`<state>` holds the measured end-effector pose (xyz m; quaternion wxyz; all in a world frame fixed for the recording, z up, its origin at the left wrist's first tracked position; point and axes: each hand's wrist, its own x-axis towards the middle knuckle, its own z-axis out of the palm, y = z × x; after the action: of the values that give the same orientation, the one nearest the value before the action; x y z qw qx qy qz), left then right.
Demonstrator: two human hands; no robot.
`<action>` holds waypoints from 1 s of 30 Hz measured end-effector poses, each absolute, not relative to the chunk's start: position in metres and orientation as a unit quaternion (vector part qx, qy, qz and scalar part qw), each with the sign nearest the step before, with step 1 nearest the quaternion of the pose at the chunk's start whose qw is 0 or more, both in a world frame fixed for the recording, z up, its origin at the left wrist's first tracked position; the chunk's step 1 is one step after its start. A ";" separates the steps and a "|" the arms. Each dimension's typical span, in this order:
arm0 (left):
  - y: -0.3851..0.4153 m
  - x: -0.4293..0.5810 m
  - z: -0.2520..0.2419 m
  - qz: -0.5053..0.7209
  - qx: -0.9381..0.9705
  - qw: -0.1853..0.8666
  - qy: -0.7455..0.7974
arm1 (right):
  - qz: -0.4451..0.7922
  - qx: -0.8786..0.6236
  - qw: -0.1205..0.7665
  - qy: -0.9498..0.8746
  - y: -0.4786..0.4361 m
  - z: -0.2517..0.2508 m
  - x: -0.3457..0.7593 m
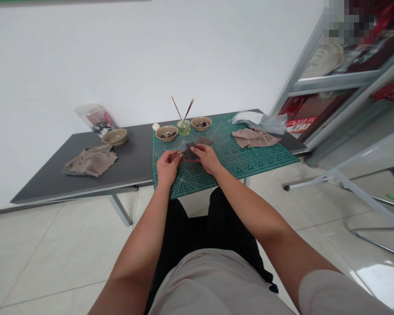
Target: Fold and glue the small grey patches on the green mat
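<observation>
Both of my hands are close together over the green cutting mat (216,159). My right hand (208,158) grips a dark grey, flat, limp piece (192,151) between thumb and fingers. My left hand (169,164) is closed in a pinch at that piece's left edge, on something small and dark that is too small to name. Just behind the hands lie a brownish scrap (204,141) and a pale bluish patch (183,145). Beyond them stand a bowl of dark small pieces (167,133), a second such bowl (201,123), and a glass of yellowish liquid (184,127) holding two brushes.
A brown cloth (256,137) and a clear plastic bag (265,120) lie at the mat's right. On the grey table (131,164) to the left are another brown cloth (92,161), a bowl (114,137) and a plastic pouch (96,118). A white wall rises behind the table.
</observation>
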<state>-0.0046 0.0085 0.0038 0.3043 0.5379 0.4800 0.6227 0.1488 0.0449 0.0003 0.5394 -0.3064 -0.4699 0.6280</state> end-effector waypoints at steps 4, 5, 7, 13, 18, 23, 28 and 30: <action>0.010 -0.005 0.004 0.636 0.529 0.314 0.465 | 0.542 -0.325 0.585 -0.509 0.045 -0.001 0.152; 0.010 -0.005 0.005 0.634 0.530 0.314 0.467 | 0.527 -0.332 0.589 -0.515 0.045 -0.002 0.152; 0.009 -0.004 0.005 0.632 0.531 0.311 0.471 | 0.531 -0.336 0.583 -0.515 0.045 -0.002 0.153; 0.008 -0.005 0.004 0.624 0.541 0.298 0.478 | 0.601 -0.266 0.554 -0.511 0.039 0.003 0.154; 0.007 -0.005 0.005 0.622 0.545 0.289 0.482 | 0.620 -0.255 0.557 -0.490 0.038 0.005 0.157; 0.006 -0.004 0.005 0.626 0.544 0.289 0.478 | 0.647 -0.246 0.535 -0.484 0.039 0.002 0.157; 0.008 -0.006 0.002 0.631 0.543 0.296 0.468 | 0.627 -0.237 0.549 -0.499 0.040 0.001 0.155; 0.008 -0.006 0.001 0.629 0.545 0.294 0.471 | 0.620 -0.243 0.541 -0.513 0.039 0.002 0.154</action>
<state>-0.0062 0.0084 0.0010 0.2941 0.5445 0.4710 0.6286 0.1543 0.0389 0.0025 0.5414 -0.2434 -0.5135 0.6196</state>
